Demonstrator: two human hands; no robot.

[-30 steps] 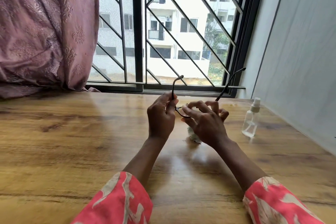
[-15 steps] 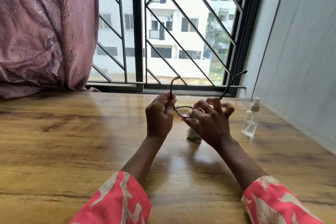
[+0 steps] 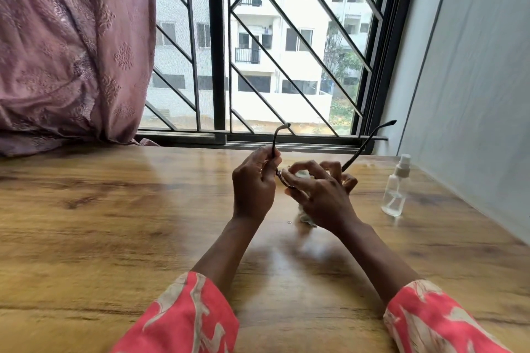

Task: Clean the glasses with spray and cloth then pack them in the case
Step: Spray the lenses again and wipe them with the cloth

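I hold dark-framed glasses (image 3: 368, 141) above the wooden table (image 3: 114, 223), both temples pointing up toward the window. My left hand (image 3: 253, 186) pinches the left temple near its hinge. My right hand (image 3: 321, 198) presses a pale cloth (image 3: 305, 216) onto a lens, and the cloth's tail hangs below the palm. Most of the frame's front is hidden by my fingers. A small clear spray bottle (image 3: 395, 189) with a white nozzle stands upright to the right, apart from my hands. No case is in view.
A barred window (image 3: 258, 66) runs along the table's far edge. A pink curtain (image 3: 66, 46) hangs at the left and rests on the table. A grey wall (image 3: 473, 80) closes the right side, just past the bottle.
Both hands have stayed at the same spot with the glasses. My right fingers have shifted on the lens with the cloth, and the frame has tilted slightly.
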